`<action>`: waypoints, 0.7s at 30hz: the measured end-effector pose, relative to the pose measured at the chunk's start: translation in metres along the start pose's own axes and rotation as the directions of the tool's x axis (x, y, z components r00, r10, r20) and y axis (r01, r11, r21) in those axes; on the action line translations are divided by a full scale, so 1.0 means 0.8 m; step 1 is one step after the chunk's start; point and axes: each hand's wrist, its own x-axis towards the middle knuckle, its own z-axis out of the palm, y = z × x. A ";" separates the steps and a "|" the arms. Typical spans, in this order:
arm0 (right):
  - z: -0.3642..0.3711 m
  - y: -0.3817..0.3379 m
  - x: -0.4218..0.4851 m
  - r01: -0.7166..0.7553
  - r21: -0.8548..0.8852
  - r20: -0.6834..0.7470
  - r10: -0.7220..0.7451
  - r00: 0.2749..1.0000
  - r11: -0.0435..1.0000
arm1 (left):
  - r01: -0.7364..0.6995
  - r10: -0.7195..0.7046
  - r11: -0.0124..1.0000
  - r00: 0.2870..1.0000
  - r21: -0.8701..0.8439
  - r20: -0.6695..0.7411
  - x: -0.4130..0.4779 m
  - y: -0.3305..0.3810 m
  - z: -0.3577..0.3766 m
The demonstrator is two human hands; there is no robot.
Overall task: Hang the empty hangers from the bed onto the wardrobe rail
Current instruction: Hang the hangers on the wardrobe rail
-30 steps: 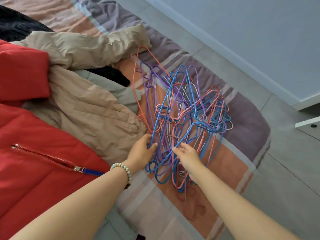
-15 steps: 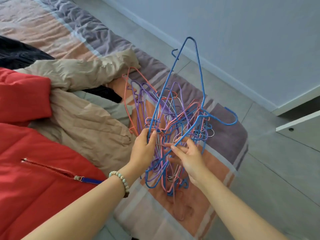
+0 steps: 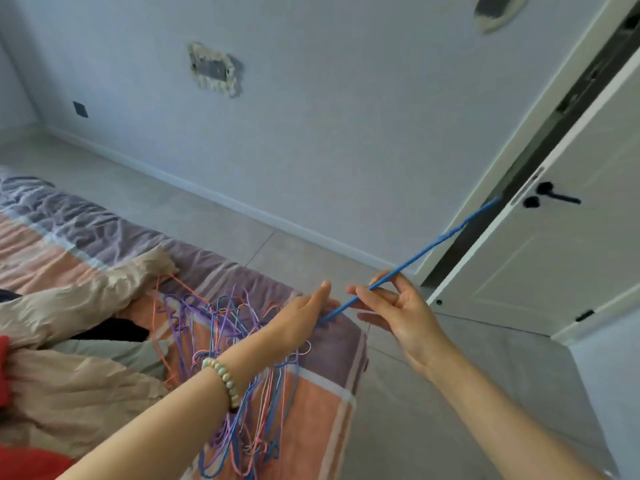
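Note:
A blue wire hanger is lifted off the bed and seen edge-on, slanting up to the right toward the door. My left hand grips its lower end. My right hand pinches the wire a little higher up, between thumb and fingers. Below my left forearm a tangled pile of blue, purple and pink hangers lies on the striped bedspread. No wardrobe rail is in view.
A beige jacket and a red jacket lie on the bed at the left. Grey tiled floor runs beside the bed. A white door with a black handle stands at the right, against a pale wall.
Both hands have lifted the blue hanger clear of the pile and carried it up and to the right. The view has swung up from the bed toward the wall and door.

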 end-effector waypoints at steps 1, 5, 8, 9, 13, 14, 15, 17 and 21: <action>-0.015 -0.026 -0.009 0.033 -0.019 -0.033 -0.033 0.999 0.999 | -0.001 0.001 1.000 0.998 0.004 0.069 -0.004 0.028 0.012; -0.083 -0.125 -0.057 0.169 -0.142 -0.148 -0.190 0.971 0.975 | -0.057 0.049 0.998 0.954 0.018 0.295 -0.031 0.147 0.061; -0.137 -0.191 -0.108 0.253 -0.256 -0.239 -0.315 0.918 0.933 | -0.221 0.164 0.970 0.901 0.099 0.402 -0.061 0.231 0.109; -0.154 -0.212 -0.129 0.277 -0.281 -0.272 -0.353 0.895 0.919 | -0.276 0.203 0.954 0.878 0.113 0.433 -0.072 0.257 0.128; -0.221 -0.280 -0.223 0.355 -0.336 -0.415 -0.476 0.775 0.872 | -0.452 0.330 0.886 0.769 0.100 0.548 -0.118 0.345 0.214; -0.237 -0.294 -0.250 0.369 -0.353 -0.447 -0.501 0.741 0.860 | -0.495 0.361 0.864 0.731 0.086 0.579 -0.131 0.364 0.237; -0.252 -0.307 -0.277 0.380 -0.371 -0.477 -0.525 0.705 0.847 | -0.539 0.392 0.840 0.691 0.071 0.607 -0.145 0.381 0.261; -0.281 -0.330 -0.335 0.401 -0.403 -0.533 -0.567 0.628 0.823 | -0.616 0.447 0.787 0.611 0.038 0.653 -0.175 0.413 0.310; -0.337 -0.369 -0.449 0.432 -0.465 -0.597 -0.634 0.492 0.773 | -0.704 0.514 0.706 0.431 -0.080 0.742 -0.237 0.467 0.410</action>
